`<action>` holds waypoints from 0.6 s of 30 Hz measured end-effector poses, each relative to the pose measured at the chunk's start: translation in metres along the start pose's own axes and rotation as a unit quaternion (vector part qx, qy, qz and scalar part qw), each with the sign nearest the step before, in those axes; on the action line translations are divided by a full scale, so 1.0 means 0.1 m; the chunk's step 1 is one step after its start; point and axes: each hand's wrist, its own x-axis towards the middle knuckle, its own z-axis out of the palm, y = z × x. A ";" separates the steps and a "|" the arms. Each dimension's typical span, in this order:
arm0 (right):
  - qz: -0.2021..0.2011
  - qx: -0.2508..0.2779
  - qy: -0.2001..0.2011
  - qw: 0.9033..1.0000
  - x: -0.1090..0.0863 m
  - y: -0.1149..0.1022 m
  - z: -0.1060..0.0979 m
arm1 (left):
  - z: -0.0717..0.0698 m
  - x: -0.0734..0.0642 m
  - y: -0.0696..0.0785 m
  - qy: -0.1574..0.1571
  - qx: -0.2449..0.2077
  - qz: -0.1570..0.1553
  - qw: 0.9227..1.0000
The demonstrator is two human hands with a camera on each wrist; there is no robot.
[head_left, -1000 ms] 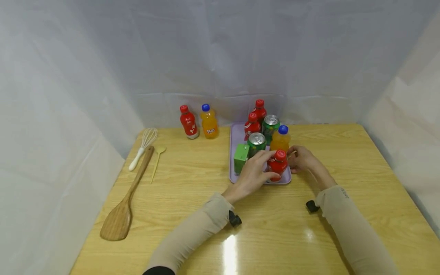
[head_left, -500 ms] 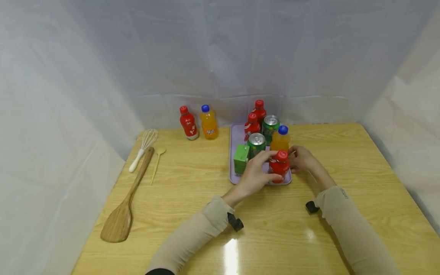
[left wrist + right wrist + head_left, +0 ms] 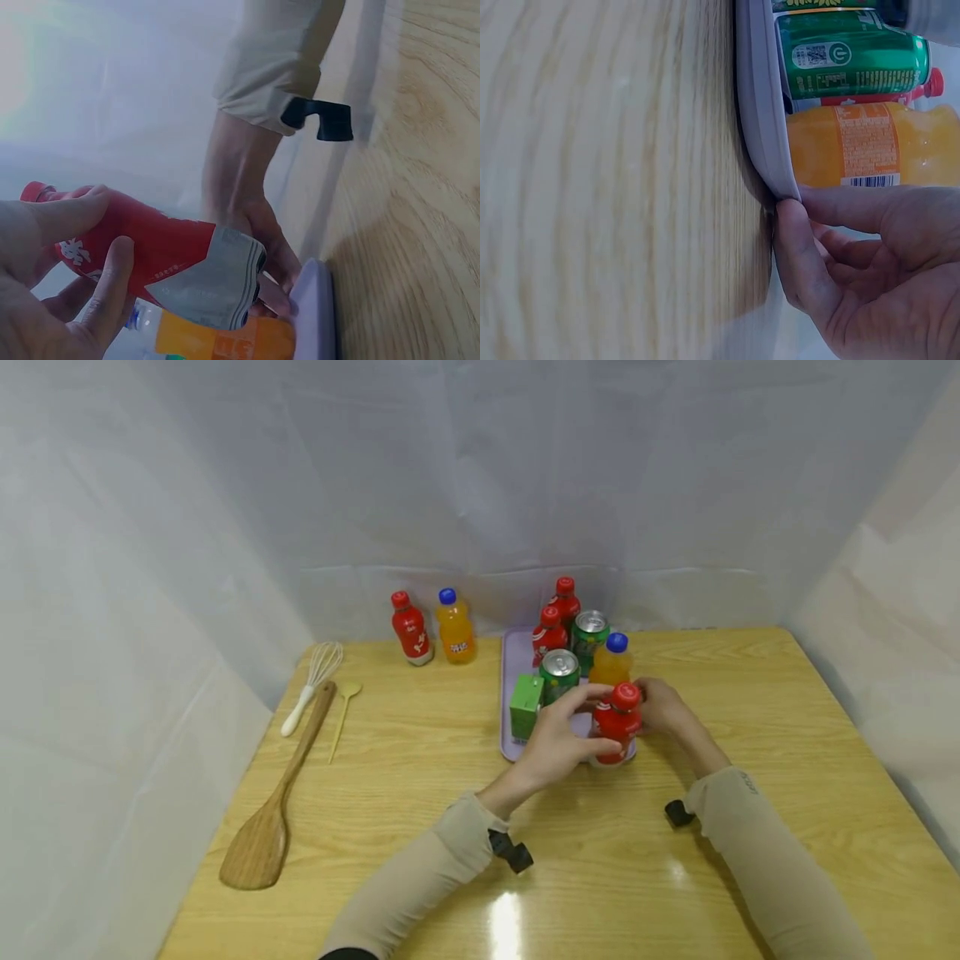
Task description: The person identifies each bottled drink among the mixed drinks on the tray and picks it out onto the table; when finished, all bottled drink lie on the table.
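My left hand (image 3: 553, 747) grips a red bottle (image 3: 617, 731) with a red cap, over the near right corner of the lilac tray (image 3: 516, 653). In the left wrist view the bottle's pale base (image 3: 214, 277) stands off the tray. At the tray's right side, my right hand (image 3: 663, 706) pinches the rim (image 3: 769, 112) between thumb and finger, plain in the right wrist view. An orange drink bottle (image 3: 610, 668) stands just behind the held bottle. Two green cans (image 3: 560, 687), a green carton (image 3: 527, 710) and two more red bottles (image 3: 550, 641) are on the tray.
Left of the tray, another red bottle (image 3: 412, 631) and an orange drink bottle (image 3: 457, 631) stand near the back edge. A whisk (image 3: 311, 685), a wooden spatula (image 3: 258, 843) and a small yellow spoon (image 3: 345, 710) lie at the table's left. Pale sheeting (image 3: 480, 485) walls the back.
The red bottle in my left hand has shifted right and toward me, to the tray's near right corner. My right hand stays at the rim.
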 end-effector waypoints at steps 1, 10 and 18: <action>-0.004 -0.007 0.006 1.000 0.00 0.00 0.00 | -0.01 0.00 0.02 -0.002 -0.002 0.003 1.000; 0.030 0.057 -0.004 0.998 -0.02 -0.03 0.02 | -0.12 -0.01 0.17 -0.005 -0.032 0.009 0.999; 0.058 0.098 -0.027 0.993 0.02 -0.03 0.02 | -0.32 0.04 0.27 0.020 -0.045 0.047 0.998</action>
